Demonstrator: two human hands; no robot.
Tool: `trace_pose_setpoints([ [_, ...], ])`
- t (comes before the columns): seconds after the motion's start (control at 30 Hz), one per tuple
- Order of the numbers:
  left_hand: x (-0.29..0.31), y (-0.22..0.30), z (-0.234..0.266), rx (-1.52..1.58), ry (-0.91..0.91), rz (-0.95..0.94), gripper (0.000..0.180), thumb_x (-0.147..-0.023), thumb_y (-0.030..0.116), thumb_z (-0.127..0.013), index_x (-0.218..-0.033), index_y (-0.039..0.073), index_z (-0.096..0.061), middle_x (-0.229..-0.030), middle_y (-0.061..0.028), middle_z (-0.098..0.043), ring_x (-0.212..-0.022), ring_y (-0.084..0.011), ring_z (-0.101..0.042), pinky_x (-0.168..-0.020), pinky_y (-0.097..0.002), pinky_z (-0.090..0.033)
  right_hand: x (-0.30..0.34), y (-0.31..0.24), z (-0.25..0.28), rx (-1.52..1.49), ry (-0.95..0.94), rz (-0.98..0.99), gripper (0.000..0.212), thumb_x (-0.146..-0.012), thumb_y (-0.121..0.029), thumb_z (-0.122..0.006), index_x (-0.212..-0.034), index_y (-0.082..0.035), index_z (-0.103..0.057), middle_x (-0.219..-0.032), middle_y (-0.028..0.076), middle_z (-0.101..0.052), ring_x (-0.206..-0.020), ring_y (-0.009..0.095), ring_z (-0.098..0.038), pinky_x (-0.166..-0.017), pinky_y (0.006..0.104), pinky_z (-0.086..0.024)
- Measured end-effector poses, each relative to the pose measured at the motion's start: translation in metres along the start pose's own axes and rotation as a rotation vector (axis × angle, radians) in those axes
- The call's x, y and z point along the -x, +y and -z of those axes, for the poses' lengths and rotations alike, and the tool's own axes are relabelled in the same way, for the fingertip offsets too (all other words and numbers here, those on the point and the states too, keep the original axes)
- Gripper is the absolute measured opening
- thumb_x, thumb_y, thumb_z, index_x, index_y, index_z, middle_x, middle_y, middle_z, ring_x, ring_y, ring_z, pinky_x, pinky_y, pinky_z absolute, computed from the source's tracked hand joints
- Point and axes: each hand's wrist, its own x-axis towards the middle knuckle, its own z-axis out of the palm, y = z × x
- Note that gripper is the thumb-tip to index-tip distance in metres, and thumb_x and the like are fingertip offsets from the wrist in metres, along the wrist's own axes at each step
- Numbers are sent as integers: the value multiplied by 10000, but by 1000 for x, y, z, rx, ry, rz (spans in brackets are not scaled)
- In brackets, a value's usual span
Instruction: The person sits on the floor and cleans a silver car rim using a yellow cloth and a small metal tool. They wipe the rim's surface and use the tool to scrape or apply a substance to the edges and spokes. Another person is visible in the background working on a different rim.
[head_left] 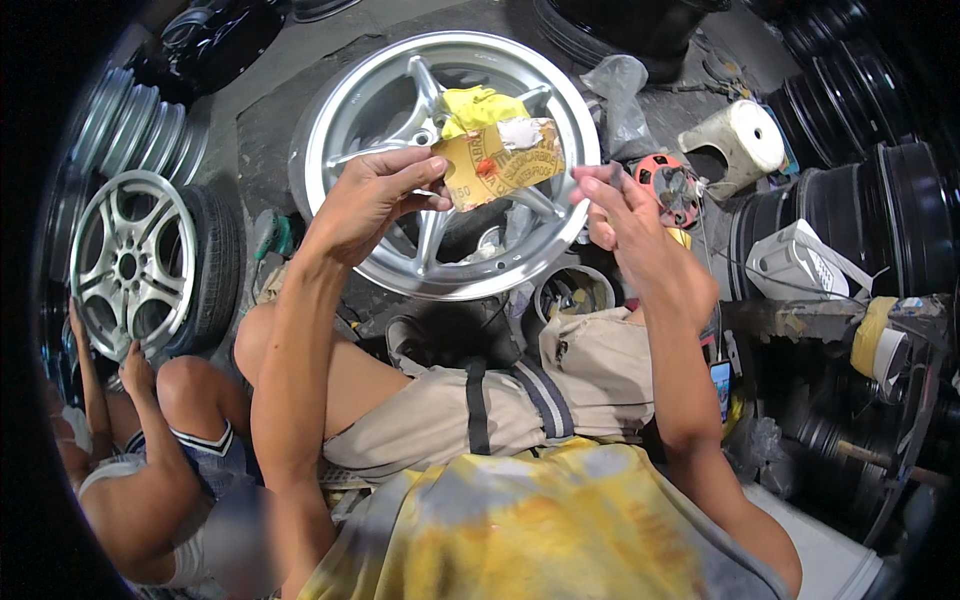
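My left hand [385,192] pinches the left edge of a worn piece of sandpaper [497,170], its tan printed backing facing up and a pale patch at its top. Below the sandpaper lies a silver alloy wheel [345,255] with several spokes. A crumpled yellow cloth [480,108] shows just beyond the sheet, over the spokes. Over the wheel's right rim is my right hand [632,220], apart from the sandpaper. Its fingers are drawn together, and a small dark bit shows between them, too small to name.
At left, another person's hand [137,372] touches a second silver wheel [130,265] beside a tyre [210,270]. A white stool [735,145], a red-and-black round tool [668,188] and stacked black wheels [845,210] stand at right. A round container [573,290] sits near my knees.
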Motion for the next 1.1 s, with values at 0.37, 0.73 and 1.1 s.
trace_pose_setpoints([
  [0.37,-7,-12,-75,-176,-255,-185,330,-1019,151,-664,-1304,-13,-683,-1056,-124,-741,-925,-174,-732,-870,-314,-626,22,-46,64,341,208,398,175,-930,-133,-770,-1088,-68,-730,-936,16,-706,-661,10,-528,-577,201,-433],
  [0.73,16,-4,-41,-318,-310,-66,328,-1037,206,-639,-1260,-24,-710,-982,-97,-742,-866,-138,-712,-797,-281,-606,148,80,309,161,883,-229,180,-945,-204,-738,-1090,-105,-698,-755,-80,-632,-504,27,-398,-460,219,-291],
  [1.1,65,-139,-75,-1299,-831,343,208,-909,89,-609,-993,-51,-739,-973,-284,-722,-1028,-429,-698,-923,-488,-558,158,111,311,807,968,-112,345,-955,-312,-742,-1150,-28,-718,-977,88,-743,-846,172,-702,-708,318,-557],
])
